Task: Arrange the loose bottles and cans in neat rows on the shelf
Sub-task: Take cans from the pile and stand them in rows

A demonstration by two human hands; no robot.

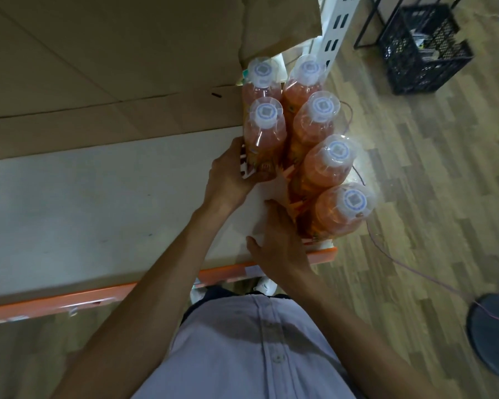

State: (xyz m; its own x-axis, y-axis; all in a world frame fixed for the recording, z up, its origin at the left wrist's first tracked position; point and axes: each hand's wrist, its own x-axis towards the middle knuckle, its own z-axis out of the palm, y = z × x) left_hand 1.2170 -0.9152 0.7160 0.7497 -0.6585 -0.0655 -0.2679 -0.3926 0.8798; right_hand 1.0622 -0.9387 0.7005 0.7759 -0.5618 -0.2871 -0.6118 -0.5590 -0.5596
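From the head camera, the flat white shelf board (98, 197) with its orange front edge (98, 295) is the landmark. At this board's right end stand six clear plastic bottles of orange drink with white caps (314, 131), upright and touching one another. They form two rows running from the back of the board to its front: two bottles in the left row, four in the right. All six are full and capped.

The left hand (231, 168) grips the front bottle of the left row (264, 131) low on its labelled body, thumb on its left side and fingers curled round its front. The right hand (277, 243) lies near the board's front right corner, thumb spread. Its fingers are nearly straight and reach along the base of the frontmost bottle of the right row (340, 214); whether they press it I cannot tell.

Along the back of the board lie large brown cardboard boxes (98, 67), closed. Beyond the board's right end, on the wooden floor (415, 168), sits a black plastic lattice crate (424, 53) holding a few items too blurred to identify.
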